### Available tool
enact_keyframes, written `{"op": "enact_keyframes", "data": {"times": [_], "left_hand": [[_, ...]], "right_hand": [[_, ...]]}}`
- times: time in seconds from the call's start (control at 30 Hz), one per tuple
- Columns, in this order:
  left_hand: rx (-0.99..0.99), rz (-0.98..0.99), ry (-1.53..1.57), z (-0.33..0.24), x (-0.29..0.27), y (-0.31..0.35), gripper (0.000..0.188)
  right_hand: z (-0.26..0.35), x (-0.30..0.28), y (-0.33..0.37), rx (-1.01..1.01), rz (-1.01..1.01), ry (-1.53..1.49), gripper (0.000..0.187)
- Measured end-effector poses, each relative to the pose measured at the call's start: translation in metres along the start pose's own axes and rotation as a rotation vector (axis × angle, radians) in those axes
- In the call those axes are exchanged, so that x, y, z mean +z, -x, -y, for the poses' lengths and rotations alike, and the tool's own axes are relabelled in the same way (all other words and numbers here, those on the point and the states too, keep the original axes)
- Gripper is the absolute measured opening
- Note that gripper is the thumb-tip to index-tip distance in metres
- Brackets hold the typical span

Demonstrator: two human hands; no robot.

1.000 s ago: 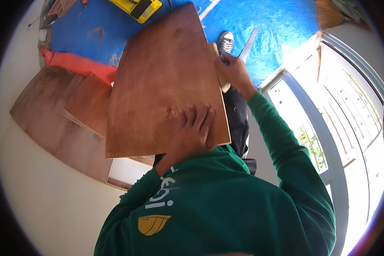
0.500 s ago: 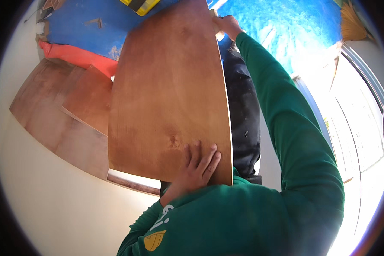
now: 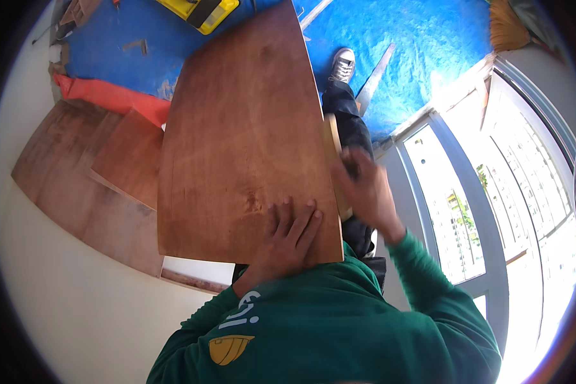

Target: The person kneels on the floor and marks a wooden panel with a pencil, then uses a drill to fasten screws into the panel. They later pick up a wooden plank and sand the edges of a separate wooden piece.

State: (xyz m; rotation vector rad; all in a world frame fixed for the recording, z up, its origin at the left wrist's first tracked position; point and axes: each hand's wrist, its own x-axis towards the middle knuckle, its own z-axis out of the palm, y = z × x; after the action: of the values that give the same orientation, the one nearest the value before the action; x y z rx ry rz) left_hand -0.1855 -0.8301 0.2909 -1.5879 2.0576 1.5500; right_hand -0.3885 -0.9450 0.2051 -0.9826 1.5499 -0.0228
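A large brown wooden board (image 3: 246, 128) stretches away in front of my body, its near end against my green top. Flat on its near right part lies my left hand (image 3: 285, 242), fingers spread on the surface. Along the board's right edge my right hand (image 3: 367, 189) is closed around a pale flat block (image 3: 335, 137), which sits against that edge. The hand is smeared by motion and covers part of the block, so its exact kind does not show.
More brown boards (image 3: 64, 166) lean by the wall at left, beside a red bundle (image 3: 115, 99). A yellow case (image 3: 205, 13) stands on the blue floor sheet (image 3: 406, 70). Ahead right are my shoe (image 3: 343, 64), a wood strip (image 3: 376, 77) and a broom (image 3: 509, 27); a glass door (image 3: 445, 198) is at right.
My right hand has drawn the pale block from the board's far end back toward me along the right edge. My left hand stays flat on the board. The view has shifted slightly.
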Motion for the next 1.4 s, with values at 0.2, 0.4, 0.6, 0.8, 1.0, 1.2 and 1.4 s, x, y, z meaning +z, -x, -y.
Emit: {"op": "enact_keyframes", "data": {"times": [0.2, 0.4, 0.6, 0.8, 1.0, 1.2, 1.4], "left_hand": [[0.087, -0.057, -0.205, 0.009, 0.009, -0.002, 0.05], [0.042, -0.066, -0.047, 0.006, 0.012, 0.001, 0.049], [-0.002, -0.031, 0.041, 0.001, 0.008, 0.002, 0.062], [0.013, 0.021, -0.025, 0.002, 0.003, 0.001, 0.066], [0.069, -0.018, -0.133, 0.008, 0.003, 0.0, 0.068], [0.054, 0.049, -0.021, 0.006, -0.009, -0.002, 0.062], [0.057, 0.02, -0.067, 0.008, 0.002, -0.001, 0.059]], "right_hand": [[-0.065, 0.058, -0.257, -0.065, -0.051, 0.118, 0.054], [-0.084, 0.089, -0.438, 0.102, 0.032, 0.244, 0.066], [-0.076, 0.087, -0.425, 0.081, 0.03, 0.242, 0.063], [-0.034, 0.025, -0.137, -0.032, 0.028, 0.112, 0.036], [0.012, -0.009, -0.01, 0.045, 0.073, -0.025, 0.035], [-0.058, 0.051, -0.233, -0.133, -0.093, 0.158, 0.048], [-0.07, 0.089, -0.444, 0.038, 0.011, 0.261, 0.062]]}}
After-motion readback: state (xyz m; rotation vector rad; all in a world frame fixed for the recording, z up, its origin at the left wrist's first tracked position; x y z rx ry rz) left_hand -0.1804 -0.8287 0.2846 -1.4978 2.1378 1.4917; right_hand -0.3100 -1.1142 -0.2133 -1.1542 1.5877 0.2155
